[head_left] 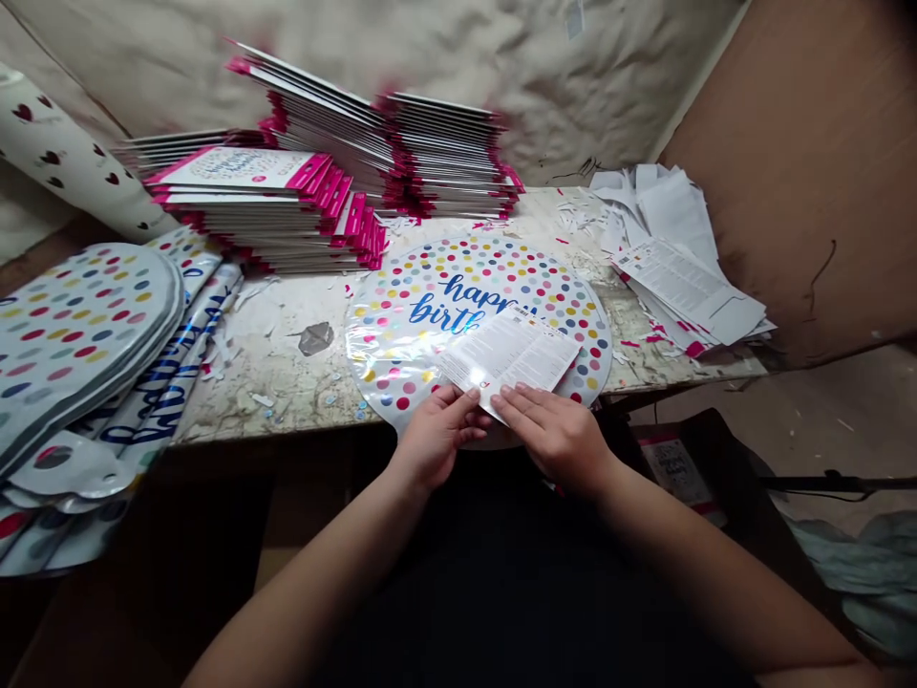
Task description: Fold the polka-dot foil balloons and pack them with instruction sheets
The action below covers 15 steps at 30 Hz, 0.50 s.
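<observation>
A round foil balloon [408, 287] with colored dots and blue lettering lies flat on the worn table. Over its lower right part is a white printed card [526, 354], tilted, covering some of the lettering. My left hand [440, 430] pinches the card's near left corner between thumb and fingers. My right hand [555, 435] is on the card's near edge, its fingers together and resting on the paper close to my left hand.
Stacks of pink-edged packets [265, 220] stand at the back left. More dotted balloons [78, 325] are piled at the left edge. White printed sheets [680, 277] lie at the right, near a brown panel [802, 182]. Paper scraps dot the table [287, 382].
</observation>
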Each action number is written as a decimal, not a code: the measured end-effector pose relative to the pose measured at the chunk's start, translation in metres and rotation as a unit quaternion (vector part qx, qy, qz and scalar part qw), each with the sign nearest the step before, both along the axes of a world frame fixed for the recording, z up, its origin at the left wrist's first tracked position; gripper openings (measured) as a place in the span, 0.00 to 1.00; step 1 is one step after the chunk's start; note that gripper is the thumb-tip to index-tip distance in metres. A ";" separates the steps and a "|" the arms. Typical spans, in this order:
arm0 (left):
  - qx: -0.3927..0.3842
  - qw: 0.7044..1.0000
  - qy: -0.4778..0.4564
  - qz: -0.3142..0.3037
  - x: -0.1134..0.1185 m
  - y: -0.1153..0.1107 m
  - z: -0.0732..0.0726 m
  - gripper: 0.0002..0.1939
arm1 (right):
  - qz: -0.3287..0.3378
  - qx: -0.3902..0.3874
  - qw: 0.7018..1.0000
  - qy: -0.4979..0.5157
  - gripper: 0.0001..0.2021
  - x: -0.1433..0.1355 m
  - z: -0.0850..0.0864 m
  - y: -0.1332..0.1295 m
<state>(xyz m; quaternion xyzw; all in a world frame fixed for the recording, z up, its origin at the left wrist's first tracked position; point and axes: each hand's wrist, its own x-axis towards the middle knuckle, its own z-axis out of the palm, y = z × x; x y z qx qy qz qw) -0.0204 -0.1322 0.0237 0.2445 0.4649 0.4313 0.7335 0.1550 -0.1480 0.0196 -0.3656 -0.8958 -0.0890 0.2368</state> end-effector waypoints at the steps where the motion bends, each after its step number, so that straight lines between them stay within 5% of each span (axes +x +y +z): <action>1: -0.002 1.000 -0.011 0.013 0.000 0.000 -0.001 0.09 | -0.003 0.003 1.000 -0.004 0.16 -0.002 0.001 -0.002; 6: -0.075 0.989 -0.129 0.010 -0.003 -0.005 -0.002 0.05 | 0.007 -0.066 0.997 0.033 0.16 0.003 0.009 -0.011; 10: 0.042 0.999 -0.015 0.010 0.000 -0.009 -0.003 0.11 | 0.031 -0.229 0.956 0.182 0.24 0.009 0.016 0.003; 15: 0.041 0.998 0.028 -0.036 0.007 -0.006 0.001 0.15 | 0.087 -0.204 0.932 0.286 0.09 -0.007 0.010 0.034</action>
